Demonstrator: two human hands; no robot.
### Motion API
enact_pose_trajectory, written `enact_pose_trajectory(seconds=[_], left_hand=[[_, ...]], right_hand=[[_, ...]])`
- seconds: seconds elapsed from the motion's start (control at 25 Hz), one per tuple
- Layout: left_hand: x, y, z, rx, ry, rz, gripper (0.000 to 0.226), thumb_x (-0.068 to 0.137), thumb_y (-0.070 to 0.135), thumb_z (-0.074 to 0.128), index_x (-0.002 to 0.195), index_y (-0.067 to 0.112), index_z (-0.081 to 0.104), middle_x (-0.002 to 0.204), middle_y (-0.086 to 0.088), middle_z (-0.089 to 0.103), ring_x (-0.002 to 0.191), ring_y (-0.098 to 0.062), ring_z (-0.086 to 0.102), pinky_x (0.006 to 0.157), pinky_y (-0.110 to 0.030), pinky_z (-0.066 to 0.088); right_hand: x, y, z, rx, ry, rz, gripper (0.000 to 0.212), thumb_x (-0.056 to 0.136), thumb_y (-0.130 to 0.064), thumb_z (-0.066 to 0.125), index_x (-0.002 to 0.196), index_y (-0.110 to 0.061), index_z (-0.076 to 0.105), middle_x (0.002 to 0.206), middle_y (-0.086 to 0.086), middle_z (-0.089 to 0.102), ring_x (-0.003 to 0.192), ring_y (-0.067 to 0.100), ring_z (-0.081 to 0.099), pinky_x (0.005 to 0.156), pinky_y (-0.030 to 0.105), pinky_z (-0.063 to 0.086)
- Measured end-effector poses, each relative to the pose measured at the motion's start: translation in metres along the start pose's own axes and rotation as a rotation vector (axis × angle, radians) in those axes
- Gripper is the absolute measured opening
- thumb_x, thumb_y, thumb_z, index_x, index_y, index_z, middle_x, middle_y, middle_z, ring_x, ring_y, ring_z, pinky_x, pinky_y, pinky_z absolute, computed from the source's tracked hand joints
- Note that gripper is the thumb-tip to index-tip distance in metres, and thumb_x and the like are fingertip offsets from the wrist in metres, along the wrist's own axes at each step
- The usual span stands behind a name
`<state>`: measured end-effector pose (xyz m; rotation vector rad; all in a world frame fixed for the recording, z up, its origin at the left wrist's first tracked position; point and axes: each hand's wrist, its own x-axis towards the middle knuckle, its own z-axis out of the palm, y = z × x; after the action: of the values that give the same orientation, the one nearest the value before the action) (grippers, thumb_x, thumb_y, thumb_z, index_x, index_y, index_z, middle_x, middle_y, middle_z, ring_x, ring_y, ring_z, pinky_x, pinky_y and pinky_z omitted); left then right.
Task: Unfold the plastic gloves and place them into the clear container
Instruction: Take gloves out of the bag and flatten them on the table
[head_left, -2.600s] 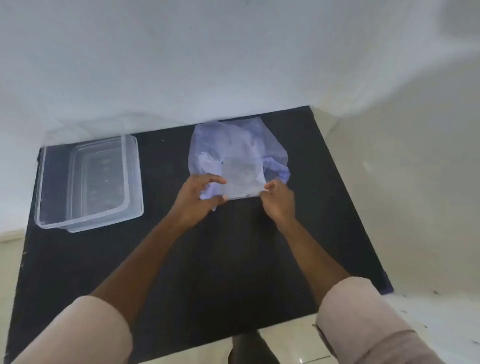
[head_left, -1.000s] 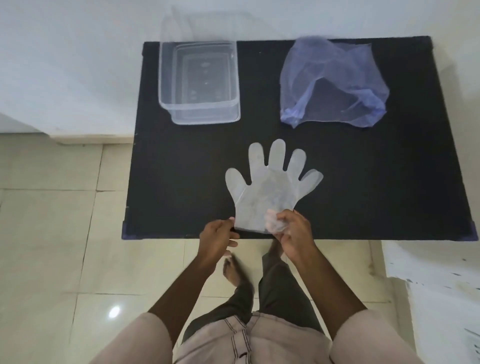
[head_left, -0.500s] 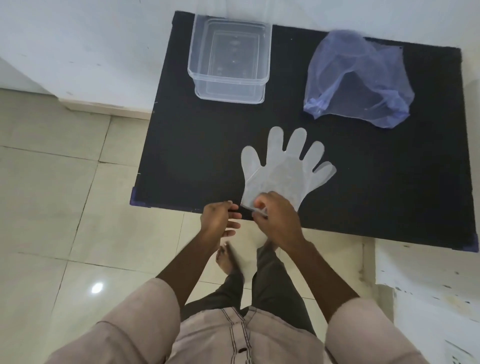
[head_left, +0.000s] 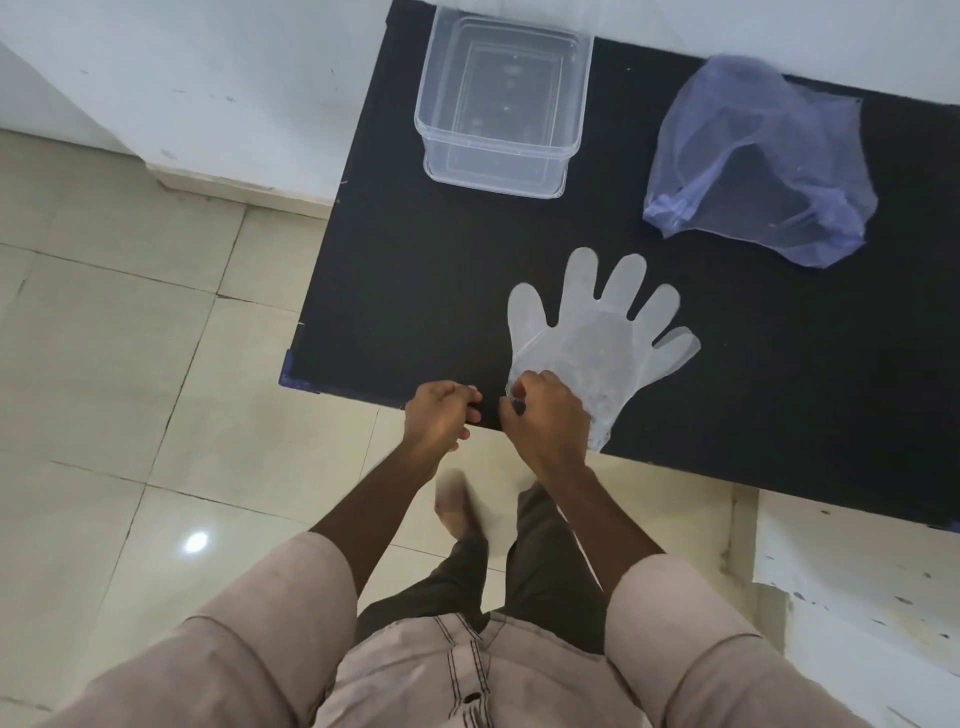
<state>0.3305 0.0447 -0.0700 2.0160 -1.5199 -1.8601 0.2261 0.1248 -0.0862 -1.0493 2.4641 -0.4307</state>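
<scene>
My right-hand fingers (head_left: 519, 387) are pinching together on the cuff edge of the plastic glove (head_left: 597, 343), my right hand (head_left: 545, 415) covering that near corner of it. My left hand (head_left: 439, 418) is hovering just beside, its fingers curled in close together; I cannot tell whether they are gripping any film or nothing at all.

The glove is lying flat and spread on the black bench (head_left: 415, 270), all five glove digits fanned away from me, the cuff at the near edge. The clear container (head_left: 501, 98) is sitting open at the far edge, well apart from the glove, and it is looking empty to me. A bluish plastic bag (head_left: 753, 166) is lying crumpled to its right.

I am judging the glove unfolded but not yet placed. The risk from here: the film is thin and limp, so lifting it by one corner may let it fold back or cling to itself. It could also slip from my pinch, or drape over the container rim rather than landing inside.
</scene>
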Motion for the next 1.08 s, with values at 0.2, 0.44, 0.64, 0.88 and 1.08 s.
enact_pose_trajectory(seconds=[0.2,0.44,0.64,0.88,1.08], left_hand=[[0.001,0.001,0.005,0.086,-0.018,0.065,0.019,0.094,0.023,0.054,0.089,0.016,0.071,0.079,-0.001,0.071,0.065,-0.016,0.062,0.059,-0.028,0.05],[0.0,-0.007,0.007,0.247,-0.005,0.254,0.014,0.093,0.017,0.056,0.091,0.019,0.07,0.09,-0.001,0.072,0.082,-0.017,0.067,0.074,-0.035,0.058],[-0.012,-0.021,0.015,0.858,0.081,0.756,0.036,0.091,0.018,0.054,0.126,0.018,0.057,0.127,-0.003,0.059,0.111,-0.023,0.054,0.093,-0.035,0.044],[-0.011,-0.03,0.01,0.858,0.101,0.661,0.048,0.092,0.009,0.05,0.139,0.016,0.048,0.141,-0.005,0.052,0.123,-0.026,0.047,0.102,-0.037,0.04],[-0.007,-0.027,0.005,0.826,0.059,0.681,0.046,0.092,0.008,0.051,0.137,0.015,0.051,0.139,-0.006,0.055,0.121,-0.026,0.05,0.101,-0.038,0.045]], right_hand=[[0.004,0.004,0.001,0.079,-0.025,0.043,0.032,0.091,-0.043,0.056,0.097,-0.014,0.067,0.095,0.003,0.072,0.076,0.011,0.057,0.071,0.022,0.043],[0.01,0.003,-0.003,0.019,-0.056,0.092,0.03,0.092,-0.038,0.057,0.101,-0.011,0.07,0.098,0.006,0.072,0.084,0.02,0.067,0.079,0.027,0.05],[0.014,0.008,-0.01,0.243,-0.062,0.135,0.021,0.091,-0.032,0.061,0.086,-0.013,0.066,0.086,0.005,0.069,0.074,0.016,0.062,0.08,0.029,0.055],[0.014,0.016,-0.01,0.176,-0.134,0.026,0.019,0.09,-0.033,0.062,0.092,-0.014,0.065,0.096,0.008,0.071,0.079,0.015,0.062,0.087,0.029,0.054],[0.01,0.011,-0.003,-0.082,-0.088,-0.088,0.037,0.089,-0.042,0.061,0.113,-0.014,0.064,0.112,0.007,0.069,0.097,0.023,0.066,0.093,0.032,0.051]])
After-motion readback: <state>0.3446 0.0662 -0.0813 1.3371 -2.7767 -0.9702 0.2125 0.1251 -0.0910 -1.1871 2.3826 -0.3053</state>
